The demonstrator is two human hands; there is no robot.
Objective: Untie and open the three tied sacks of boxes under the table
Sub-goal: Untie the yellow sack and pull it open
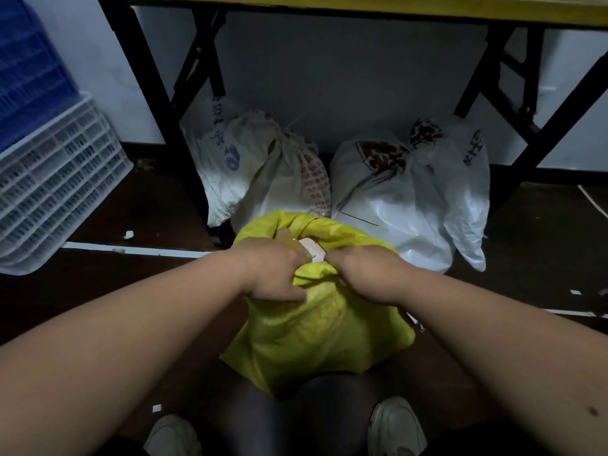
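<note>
Head view: the person crouches before the desk [362, 8], with a yellow sack [322, 330] on the floor between the knees, pulled out in front of the desk rather than under it. Both hands work at its mouth. The left hand [273, 271] grips a bunch of yellow cloth at the neck, fingers curled round it. The right hand [365, 274] grips the opposite side of the neck the same way. The hands sit close together, and in the gap between them something pink and pale shows, probably a box [312, 250]. No tie is plainly visible there, so this sack looks untied and partly opened, with the mouth not yet spread wide.

Behind it, under the desk and against the wall, stand two white sacks: the left sack [250, 166] and the right sack [404, 192], touching each other. Each is gathered tight at the top, so both appear tied and untouched.

By that reading, the first sack is nearly done and two remain.
</note>
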